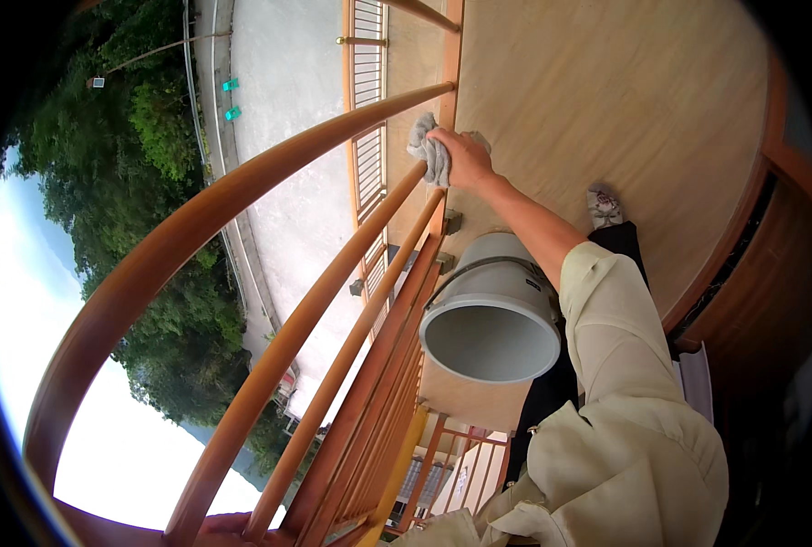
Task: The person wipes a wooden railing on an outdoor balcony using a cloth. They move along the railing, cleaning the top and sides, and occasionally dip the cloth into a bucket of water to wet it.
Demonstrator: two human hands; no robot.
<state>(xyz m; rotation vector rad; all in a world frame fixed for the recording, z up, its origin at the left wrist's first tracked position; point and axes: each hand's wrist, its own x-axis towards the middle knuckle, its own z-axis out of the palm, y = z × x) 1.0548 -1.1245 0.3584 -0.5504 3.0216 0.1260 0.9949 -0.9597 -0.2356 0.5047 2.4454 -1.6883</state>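
Note:
My right hand (465, 162) is closed around a crumpled grey cloth (431, 150), pressed against the wooden bars where they meet the orange-brown railing frame. Its arm, in a rolled beige sleeve, stretches up from the lower right. At the lower left edge, part of my left hand (226, 523) wraps the railing bars (296, 365); the rest is out of the picture. Below my right forearm is a grey plastic bucket (501, 278) with a dark carrying handle. Its open mouth faces me and I see no contents. I cannot tell whether it stands or hangs.
Beyond the railing lie a pale paved road (287, 100) and dense green trees (141, 173). On the right is tan flooring (597, 91), with my patterned shoe (605, 206) on it. Dark brown wooden panelling (752, 273) bounds the right side. A yellow strip (397, 474) runs near the lower railing.

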